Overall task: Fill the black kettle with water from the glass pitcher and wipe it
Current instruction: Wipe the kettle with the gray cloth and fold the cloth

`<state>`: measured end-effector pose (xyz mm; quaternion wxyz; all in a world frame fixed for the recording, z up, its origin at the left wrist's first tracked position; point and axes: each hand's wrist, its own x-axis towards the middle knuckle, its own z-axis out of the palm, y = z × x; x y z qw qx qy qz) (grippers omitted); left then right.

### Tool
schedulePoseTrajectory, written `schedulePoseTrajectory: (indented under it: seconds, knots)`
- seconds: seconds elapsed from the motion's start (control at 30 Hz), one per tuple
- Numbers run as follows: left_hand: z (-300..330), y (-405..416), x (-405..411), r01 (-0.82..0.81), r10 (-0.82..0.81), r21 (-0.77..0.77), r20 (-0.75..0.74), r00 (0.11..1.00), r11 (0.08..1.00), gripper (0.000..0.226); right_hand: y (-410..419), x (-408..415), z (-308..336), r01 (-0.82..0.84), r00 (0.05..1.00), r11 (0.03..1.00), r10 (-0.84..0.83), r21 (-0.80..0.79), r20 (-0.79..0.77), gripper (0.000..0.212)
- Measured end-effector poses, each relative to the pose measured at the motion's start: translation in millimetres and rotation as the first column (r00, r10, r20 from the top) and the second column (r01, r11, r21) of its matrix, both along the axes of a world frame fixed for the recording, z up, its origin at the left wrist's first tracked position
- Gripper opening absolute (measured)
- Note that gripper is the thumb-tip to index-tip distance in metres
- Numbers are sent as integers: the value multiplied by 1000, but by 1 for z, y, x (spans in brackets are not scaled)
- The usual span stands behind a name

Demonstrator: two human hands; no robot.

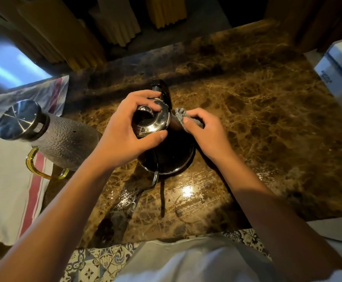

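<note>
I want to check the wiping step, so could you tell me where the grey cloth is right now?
In the head view, the grey cloth is pinched in the right hand, pressed against the right side of the black kettle, just right of its shiny lid.

I see bare marble worktop [267, 123] open toward the right edge, up to the white box [341, 74] at the far right corner. On the left edge the glass pitcher [64, 143] stands near the black kettle [166, 157], leaving a narrow gap. A dark cord [162, 198] crosses the front strip.
</note>
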<state>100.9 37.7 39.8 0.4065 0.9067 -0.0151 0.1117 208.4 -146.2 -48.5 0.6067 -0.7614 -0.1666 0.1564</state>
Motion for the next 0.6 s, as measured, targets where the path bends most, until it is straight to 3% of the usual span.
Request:
schedulePoseTrajectory:
  seconds: [0.07, 0.17, 0.33, 0.47, 0.6]
  knots:
    - [-1, 0, -1, 10, -10, -4, -4, 1000, 1000, 50, -9, -21, 4, 38, 999, 996, -38, 84, -1, 8]
    - [0, 1, -1, 17, -17, -10, -9, 1000, 1000, 50, -16, -65, 5, 10, 997, 989, -22, 144, 81, 22]
    - [1, 2, -1, 27, -27, -9, 3, 1000, 1000, 50, -21, -105, -32, 70, 968, 997, -61, -32, 243, 17]
    - [1, 2, -1, 25, -25, -23, -16, 1000, 999, 51, -33, -91, -36, 57, 984, 991, -35, -119, 177, 24]
    - [2, 2, -2, 14, -15, -45, -11, 1000, 999, 55, -36, -55, -16, 208, 975, 960, -188, -187, 123, 26]
